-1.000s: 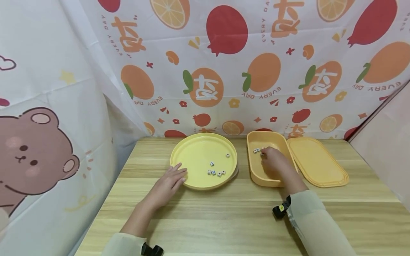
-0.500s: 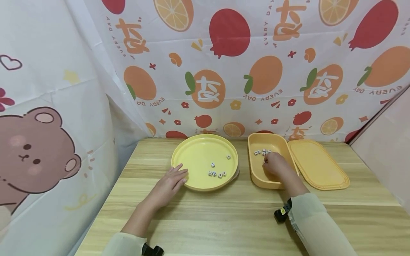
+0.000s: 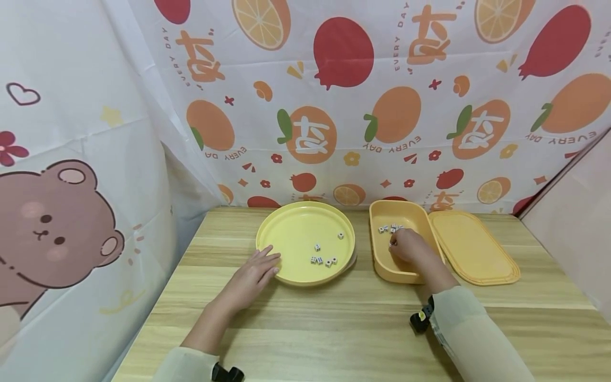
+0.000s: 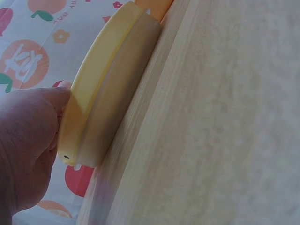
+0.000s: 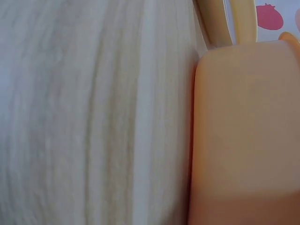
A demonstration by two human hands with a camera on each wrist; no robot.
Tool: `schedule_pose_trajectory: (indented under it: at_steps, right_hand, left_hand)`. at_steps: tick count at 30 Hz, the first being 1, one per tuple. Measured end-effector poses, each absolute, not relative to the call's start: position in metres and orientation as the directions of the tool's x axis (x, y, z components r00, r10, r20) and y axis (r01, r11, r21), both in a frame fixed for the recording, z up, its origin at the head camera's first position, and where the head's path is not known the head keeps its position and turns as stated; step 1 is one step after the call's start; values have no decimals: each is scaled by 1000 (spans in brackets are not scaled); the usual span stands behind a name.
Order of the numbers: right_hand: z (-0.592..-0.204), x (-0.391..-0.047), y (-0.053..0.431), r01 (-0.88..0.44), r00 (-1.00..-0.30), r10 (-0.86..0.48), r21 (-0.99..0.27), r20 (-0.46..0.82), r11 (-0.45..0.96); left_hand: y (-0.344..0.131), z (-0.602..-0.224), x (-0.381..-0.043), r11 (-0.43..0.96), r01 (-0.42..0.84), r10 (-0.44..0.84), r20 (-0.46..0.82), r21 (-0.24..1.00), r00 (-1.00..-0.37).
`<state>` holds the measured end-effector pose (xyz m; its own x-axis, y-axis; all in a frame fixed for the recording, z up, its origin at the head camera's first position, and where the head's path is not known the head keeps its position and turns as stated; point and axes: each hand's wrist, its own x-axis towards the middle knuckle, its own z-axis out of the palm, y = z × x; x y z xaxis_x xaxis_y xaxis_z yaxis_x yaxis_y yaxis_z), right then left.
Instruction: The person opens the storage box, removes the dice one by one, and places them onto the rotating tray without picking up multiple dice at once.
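Observation:
Several small white dice with dark spots lie in a round yellow tray, mostly toward its right and front. My left hand rests at the tray's left front rim with its fingers spread over the edge. In the left wrist view the thumb side of that hand is against the tray's side. My right hand reaches down into an orange rectangular box, fingers curled and pinching a die at the tips. Further dice lie just beyond it, partly hidden by the hand.
An orange lid lies flat to the right of the box, against its side. Behind the wooden table hangs a fruit-print cloth. A bear-print cloth hangs at the left. The box's outer wall fills the right of the right wrist view.
My right hand has drawn back slightly toward the front inside the box, with a die at its fingertips, uncovering more dice behind it. The left hand stays at the tray's rim.

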<state>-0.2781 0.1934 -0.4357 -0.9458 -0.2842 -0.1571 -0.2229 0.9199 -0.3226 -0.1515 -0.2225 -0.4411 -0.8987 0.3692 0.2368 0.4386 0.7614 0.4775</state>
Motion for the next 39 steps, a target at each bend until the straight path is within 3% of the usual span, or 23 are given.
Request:
schedule_pose_trajectory:
  at_steps: [8, 16, 24, 31, 39]
  right_hand:
    - [-432, -275, 192, -192, -965, -246, -383, -96, 904]
    - [-420, -265, 175, -247, -966, -161, -549, 202, 798]
    - [-419, -250, 138, -379, -891, -35, -699, 453, 607]
    - [-423, -245, 99, -370, -909, 12, -821, 417, 435]
    - [-434, -238, 55, -430, -899, -109, -808, 424, 403]
  left_hand:
    - [-223, -441, -151, 758, 445, 374, 241, 477, -896]
    - [-223, -443, -152, 754, 476, 382, 287, 453, -879]
    - [-223, -442, -151, 760, 450, 370, 256, 470, -893]
    - [-223, -442, -150, 764, 435, 366, 237, 477, -900]
    - [-223, -443, -152, 764, 436, 365, 239, 475, -900]
